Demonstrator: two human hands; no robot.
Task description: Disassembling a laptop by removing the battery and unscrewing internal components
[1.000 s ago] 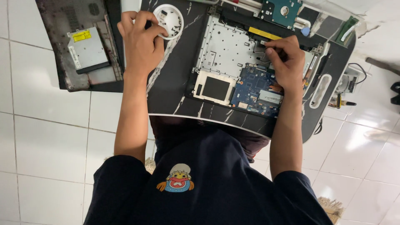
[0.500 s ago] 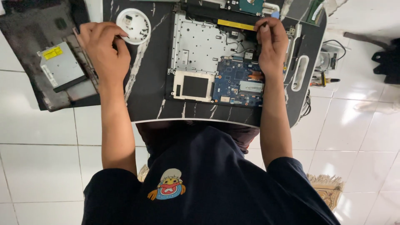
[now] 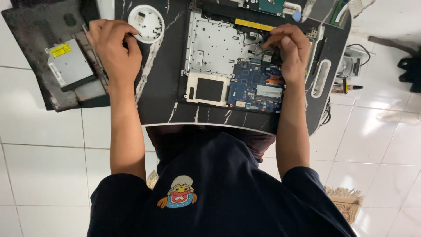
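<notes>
Pinching a small part at the white dish (image 3: 147, 23) with my left hand (image 3: 113, 49), I am pressing my right hand's (image 3: 287, 50) closed fingertips onto the opened laptop's circuit board (image 3: 256, 85), still mounted.

A small yellow rectangular label (image 3: 57, 50) sat on the grey optical drive (image 3: 70, 65), off to the outer side of the left hand (image 3: 115, 48), with a pale white label strip (image 3: 56, 73) along the drive's edge below it. A long yellow strip label (image 3: 255, 24) lay along the upper edge of the opened laptop base (image 3: 219, 48), just beside the right hand (image 3: 287, 49). No packages, signs or lit screens showed.
</notes>
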